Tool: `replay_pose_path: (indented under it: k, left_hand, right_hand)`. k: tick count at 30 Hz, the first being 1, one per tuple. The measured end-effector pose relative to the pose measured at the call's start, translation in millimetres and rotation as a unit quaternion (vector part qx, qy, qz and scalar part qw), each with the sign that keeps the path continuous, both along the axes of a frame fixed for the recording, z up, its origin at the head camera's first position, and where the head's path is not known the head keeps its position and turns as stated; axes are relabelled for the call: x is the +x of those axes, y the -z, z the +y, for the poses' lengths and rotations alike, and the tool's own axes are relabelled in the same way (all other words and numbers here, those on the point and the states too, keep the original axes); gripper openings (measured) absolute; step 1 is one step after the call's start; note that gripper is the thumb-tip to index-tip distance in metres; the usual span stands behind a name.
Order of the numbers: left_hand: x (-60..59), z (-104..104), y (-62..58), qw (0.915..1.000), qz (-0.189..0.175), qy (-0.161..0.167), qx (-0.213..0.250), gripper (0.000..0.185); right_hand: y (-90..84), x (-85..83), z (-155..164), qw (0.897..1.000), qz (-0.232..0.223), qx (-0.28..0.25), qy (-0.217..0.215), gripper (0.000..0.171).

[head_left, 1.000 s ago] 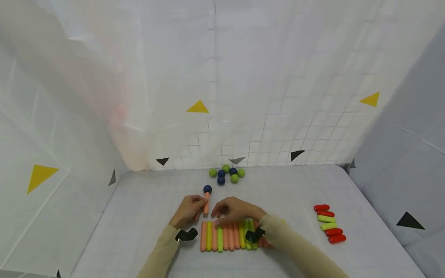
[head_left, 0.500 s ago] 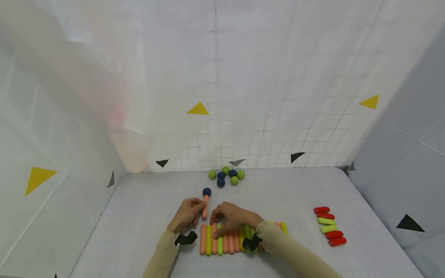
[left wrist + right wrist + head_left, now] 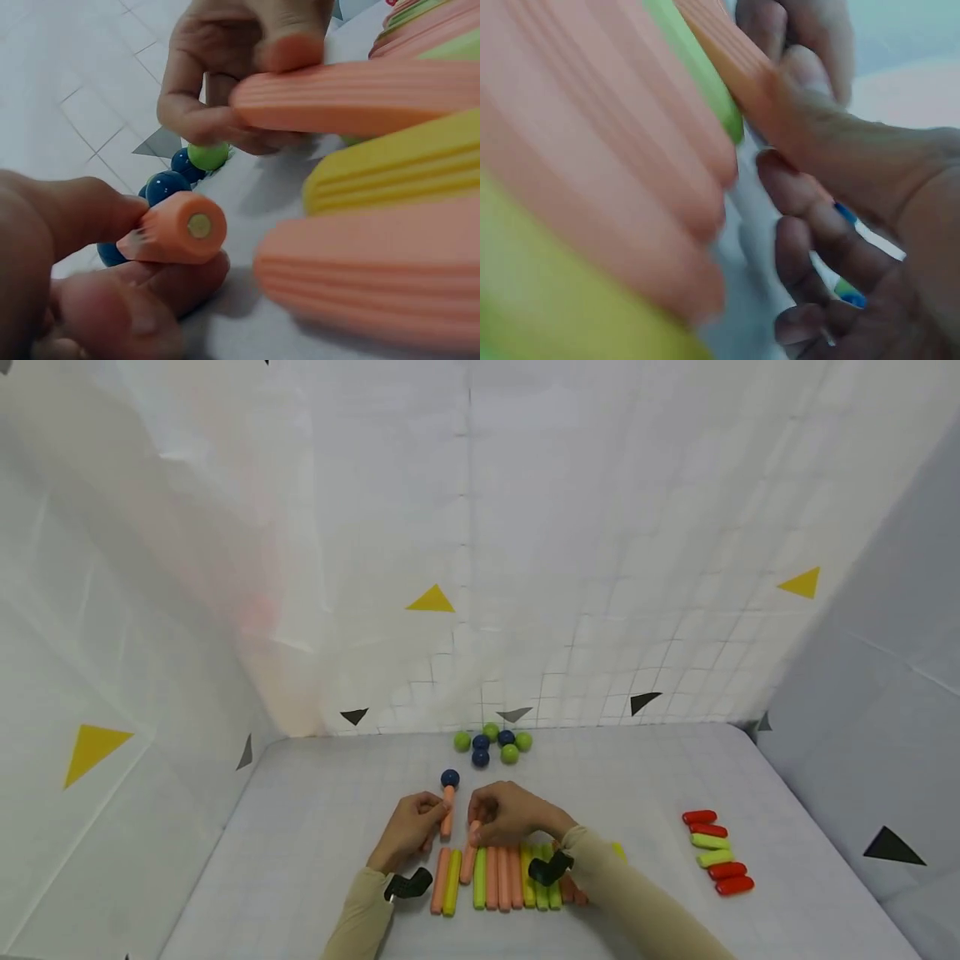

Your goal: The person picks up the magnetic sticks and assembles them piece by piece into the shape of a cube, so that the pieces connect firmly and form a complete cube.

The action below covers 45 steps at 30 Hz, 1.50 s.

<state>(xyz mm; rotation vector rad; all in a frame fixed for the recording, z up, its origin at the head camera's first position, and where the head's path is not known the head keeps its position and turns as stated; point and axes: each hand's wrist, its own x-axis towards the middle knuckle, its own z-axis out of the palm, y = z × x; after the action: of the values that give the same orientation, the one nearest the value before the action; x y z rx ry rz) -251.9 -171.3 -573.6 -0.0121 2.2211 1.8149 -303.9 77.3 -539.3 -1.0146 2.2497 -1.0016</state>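
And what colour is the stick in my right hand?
The stick is salmon orange, clearest in the left wrist view.

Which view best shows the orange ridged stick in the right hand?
Left wrist: the orange ridged stick is large there, ridges visible. Head shows it small, angled; right wrist shows it blurred, partly covered by the right hand.

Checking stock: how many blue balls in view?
4: one blue ball at the far end of the orange stick in the left hand; three among green balls: front one, one behind, one right. More could be hidden.
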Motion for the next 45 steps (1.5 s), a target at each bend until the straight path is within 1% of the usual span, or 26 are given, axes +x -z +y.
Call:
replay_pose_path:
  k: [3,5,8,10,13,16,19,26,29,33,39,42,45]
  left_hand:
    - [-1.3,1.3,0.0,0.9999,0.001,0.000,-0.013,0.032]
    - [-1.8,2.1,-0.4,0.9998,0.007,0.000,-0.020,0.032]
    - [-1.9,2.7,-0.8,0.9995,0.014,-0.002,-0.027,0.032]
    - [-1.6,2.7,-0.7,0.9993,0.017,-0.005,-0.033,0.031]
    - [-1.3,3.2,-1.4,0.9991,0.016,-0.010,-0.037,0.030]
    - [-0.5,4.1,-2.8,0.9990,0.019,-0.013,-0.038,0.029]
    - [-0.2,5.1,-3.2,0.9986,0.026,-0.014,-0.043,0.028]
    - [0.8,6.7,-1.8,0.9973,0.049,-0.015,-0.052,0.025]
    - [0.7,7.3,-0.2,0.9968,0.053,-0.012,-0.058,0.024]
    - [-0.3,8.6,-0.1,0.9966,0.048,-0.018,-0.065,0.026]
    - [-0.4,10.8,-1.7,0.9954,0.040,-0.041,-0.077,0.029]
    - [0.5,11.9,-3.8,0.9951,0.033,-0.049,-0.079,0.030]
    - [0.5,12.3,-5.5,0.9953,0.024,-0.051,-0.079,0.031]
  right_hand:
    - [2.3,-9.4,13.6,0.997,0.008,-0.023,0.069,0.019]
    - [3.0,-15.3,22.7,0.991,0.005,-0.037,0.127,0.020]
    - [5.7,-22.7,33.6,0.976,-0.010,-0.062,0.210,0.021]
    - [7.1,-26.0,38.4,0.964,-0.018,-0.078,0.254,0.021]
    - [9.3,-29.0,41.8,0.947,-0.017,-0.091,0.308,0.020]
    - [11.8,-31.0,41.7,0.935,-0.023,-0.100,0.341,0.017]
    - [14.0,-32.8,39.0,0.930,-0.023,-0.105,0.353,0.017]
    - [15.0,-32.0,28.0,0.933,0.001,-0.108,0.344,0.017]
    - [16.3,-30.8,24.6,0.933,0.018,-0.098,0.345,0.017]
    - [18.9,-30.9,22.8,0.934,0.033,-0.086,0.344,0.018]
    - [16.8,-30.0,20.6,0.933,0.051,-0.070,0.348,0.020]
    - [16.2,-30.6,20.1,0.932,0.072,-0.057,0.351,0.020]
    - [14.9,-32.5,18.6,0.928,0.105,-0.060,0.352,0.019]
